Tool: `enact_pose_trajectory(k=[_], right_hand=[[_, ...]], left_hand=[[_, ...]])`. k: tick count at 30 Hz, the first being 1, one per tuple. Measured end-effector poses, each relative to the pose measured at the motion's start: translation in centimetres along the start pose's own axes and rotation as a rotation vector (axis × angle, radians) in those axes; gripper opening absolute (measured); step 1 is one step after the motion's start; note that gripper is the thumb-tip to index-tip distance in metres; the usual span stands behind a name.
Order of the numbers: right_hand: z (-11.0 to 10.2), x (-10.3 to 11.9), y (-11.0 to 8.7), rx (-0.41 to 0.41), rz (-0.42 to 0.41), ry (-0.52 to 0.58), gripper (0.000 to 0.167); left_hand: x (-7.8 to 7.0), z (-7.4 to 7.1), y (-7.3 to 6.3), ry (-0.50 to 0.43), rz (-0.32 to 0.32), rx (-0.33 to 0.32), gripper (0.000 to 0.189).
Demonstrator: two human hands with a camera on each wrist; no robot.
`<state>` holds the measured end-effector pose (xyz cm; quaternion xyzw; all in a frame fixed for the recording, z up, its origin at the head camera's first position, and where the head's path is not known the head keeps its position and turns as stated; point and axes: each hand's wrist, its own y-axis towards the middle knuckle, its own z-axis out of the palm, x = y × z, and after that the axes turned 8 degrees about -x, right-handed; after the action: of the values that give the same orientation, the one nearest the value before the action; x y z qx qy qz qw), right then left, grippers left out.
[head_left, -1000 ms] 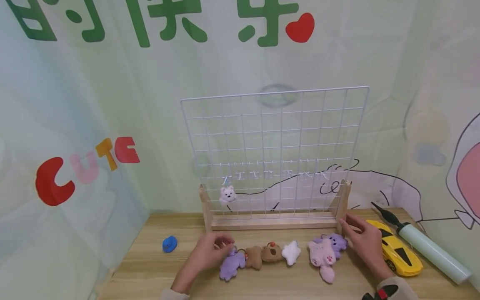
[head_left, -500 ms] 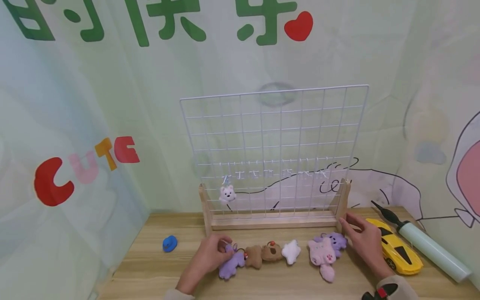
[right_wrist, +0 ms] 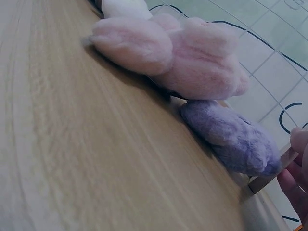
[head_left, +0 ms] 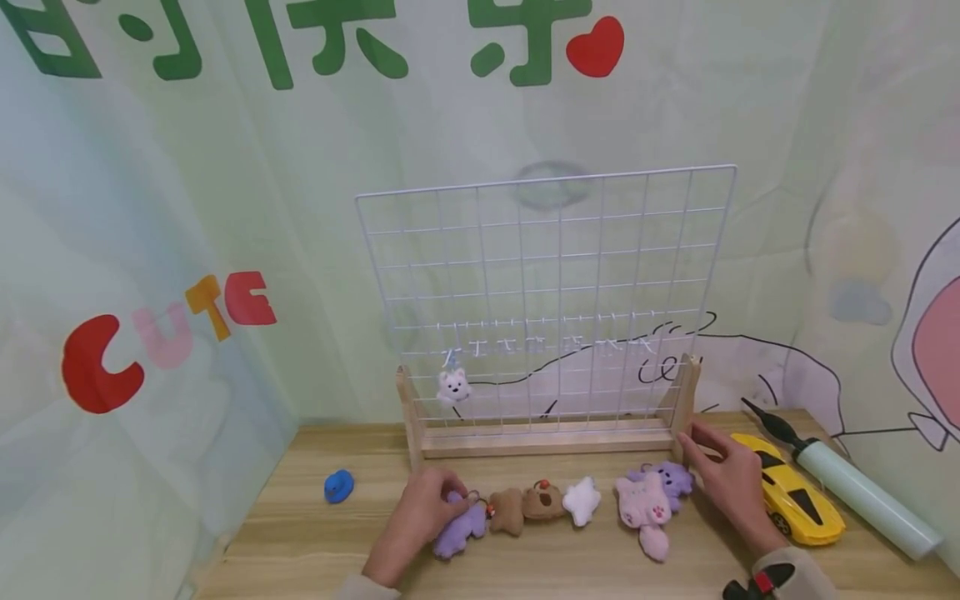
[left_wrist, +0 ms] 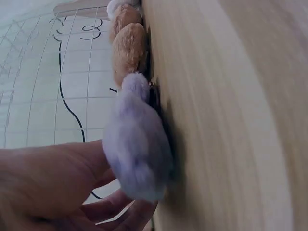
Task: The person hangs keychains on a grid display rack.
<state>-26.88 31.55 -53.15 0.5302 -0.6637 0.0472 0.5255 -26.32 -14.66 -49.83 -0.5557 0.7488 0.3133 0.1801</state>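
My left hand [head_left: 420, 512] pinches a purple plush keychain [head_left: 461, 527] at the left end of a row of plush charms on the table. In the left wrist view, the thumb lies behind this fuzzy purple plush [left_wrist: 137, 139] and the fingers curl under its near end. My right hand [head_left: 727, 475] holds the right foot of the wooden stand [head_left: 547, 443] between thumb and fingers. This stand bears a white wire grid [head_left: 558, 258]. Just left of that hand, a pink plush [head_left: 643, 504] lies against another purple plush [right_wrist: 236, 139].
Brown plush charms [head_left: 507, 512] and a white star-shaped plush [head_left: 582, 500] continue the row. A white bear charm [head_left: 453, 387] hangs from the grid's left hook, beside several small hooks. A blue toy duck [head_left: 339, 486], yellow toy car [head_left: 802, 496] and pale hand pump [head_left: 862, 492] lie at the sides.
My left hand has come down slightly rightward onto the purple plush, which has shifted a little left. The right hand has stayed at the stand. The head view has tilted slightly.
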Motion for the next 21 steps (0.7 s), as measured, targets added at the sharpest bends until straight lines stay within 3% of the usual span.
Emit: enact_pose_trajectory(k=[5, 10, 13, 15, 21], right_hand=[[0.0, -0.1, 0.0, 0.009, 0.007, 0.02, 0.048], [-0.1, -0.1, 0.0, 0.011, 0.004, 0.024, 0.048], [-0.1, -0.1, 0.0, 0.021, 0.01, 0.026, 0.048], [-0.1, -0.1, 0.0, 0.027, 0.019, 0.029, 0.049], [-0.2, -0.1, 0.0, 0.034, 0.024, 0.023, 0.051]], left_hand=[[-0.7, 0.4, 0.0, 0.124, 0.093, -0.006, 0.007], [-1.0, 1.2, -0.2, 0.213, 0.194, -0.143, 0.006], [-1.1, 1.4, -0.2, 0.223, 0.181, -0.194, 0.008], [-1.0, 1.3, 0.0, 0.2, 0.152, -0.194, 0.007], [-1.1, 0.6, 0.5, 0.027, 0.072, -0.211, 0.008]])
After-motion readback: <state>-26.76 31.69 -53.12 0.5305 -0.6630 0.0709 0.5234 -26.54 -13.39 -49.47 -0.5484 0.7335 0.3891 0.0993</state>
